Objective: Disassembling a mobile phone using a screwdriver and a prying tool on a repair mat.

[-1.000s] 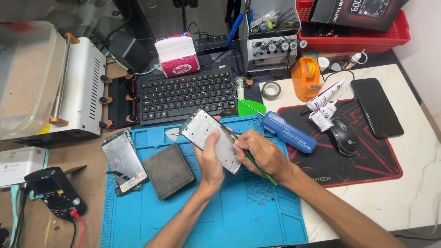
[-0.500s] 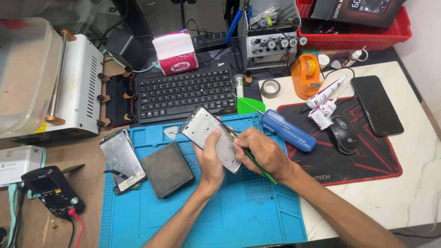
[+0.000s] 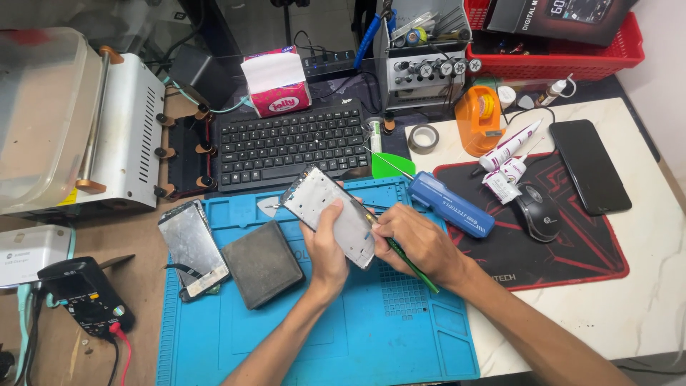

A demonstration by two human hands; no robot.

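Note:
My left hand (image 3: 325, 246) grips a silver phone frame (image 3: 321, 204) by its lower end, tilted above the blue work mat (image 3: 371, 329). My right hand (image 3: 414, 239) holds a thin green-handled tool (image 3: 414, 266) whose tip touches the frame's right edge. A detached phone screen (image 3: 191, 246) and a dark square pad (image 3: 261, 263) lie on the mat to the left.
A black keyboard (image 3: 289, 146) sits behind the mat, with a blue electric screwdriver (image 3: 450, 204), a mouse (image 3: 537, 211) on a red-black pad, a black phone (image 3: 589, 166), glue tubes (image 3: 509, 146), a tape roll (image 3: 423, 138), a multimeter (image 3: 86, 297) and a white machine (image 3: 121, 136) around.

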